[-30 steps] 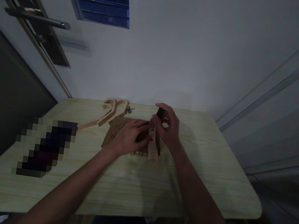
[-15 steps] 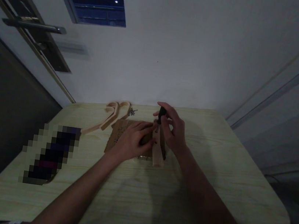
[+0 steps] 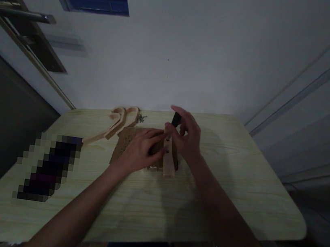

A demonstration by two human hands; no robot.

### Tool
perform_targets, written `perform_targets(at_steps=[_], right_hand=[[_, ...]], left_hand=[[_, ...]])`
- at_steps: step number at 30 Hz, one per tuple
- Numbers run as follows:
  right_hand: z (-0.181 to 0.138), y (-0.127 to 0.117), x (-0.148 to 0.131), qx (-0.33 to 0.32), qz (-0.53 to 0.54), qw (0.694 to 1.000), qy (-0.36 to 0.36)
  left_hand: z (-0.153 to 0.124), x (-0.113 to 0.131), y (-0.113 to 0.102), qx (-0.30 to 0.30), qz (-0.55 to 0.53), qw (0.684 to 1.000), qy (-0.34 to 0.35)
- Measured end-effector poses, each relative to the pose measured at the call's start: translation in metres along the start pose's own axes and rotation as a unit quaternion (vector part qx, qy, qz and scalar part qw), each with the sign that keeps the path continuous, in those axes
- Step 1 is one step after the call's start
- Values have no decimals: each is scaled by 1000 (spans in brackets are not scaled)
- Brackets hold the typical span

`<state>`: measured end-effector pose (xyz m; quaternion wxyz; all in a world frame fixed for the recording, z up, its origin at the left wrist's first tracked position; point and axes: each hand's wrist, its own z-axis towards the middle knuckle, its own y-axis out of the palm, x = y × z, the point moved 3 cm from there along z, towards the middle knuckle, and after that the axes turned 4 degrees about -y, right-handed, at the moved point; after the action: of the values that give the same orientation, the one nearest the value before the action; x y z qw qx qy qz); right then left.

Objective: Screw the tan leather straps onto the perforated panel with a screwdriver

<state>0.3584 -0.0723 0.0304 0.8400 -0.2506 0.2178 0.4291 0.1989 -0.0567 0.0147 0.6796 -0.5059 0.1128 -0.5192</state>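
1 pale, dark-holed wooden strip [image 3: 169, 164] slants mid-frame; my right hand [image 3: 189, 137] pinches a black-handled tool [image 3: 176, 119], my left hand [image 3: 139, 152] lies half-spread.

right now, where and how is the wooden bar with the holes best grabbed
The wooden bar is probably best pinched across its long edges at the near end, coming from the near side: that end points toward the camera, uncovered, while the left grip and the screwdriver in the right grip crowd its middle and far end.
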Motion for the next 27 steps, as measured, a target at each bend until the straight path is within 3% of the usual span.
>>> perform_targets(at_steps=[4,8,17,27], right_hand=[[-1,0,-5,-38,15,999,-28],[-1,0,-8,-64,86,994,1],[0,0,-2,22,12,1000,-19],[-2,0,-5,-58,97,994,-11]], left_hand=[[1,-1,2,-2,-4,1000,5],[2,-1,2,-2,-9,1000,7],[1,-3,3,-7,-5,1000,-4],[1,-4,3,5,-5,1000,11]])
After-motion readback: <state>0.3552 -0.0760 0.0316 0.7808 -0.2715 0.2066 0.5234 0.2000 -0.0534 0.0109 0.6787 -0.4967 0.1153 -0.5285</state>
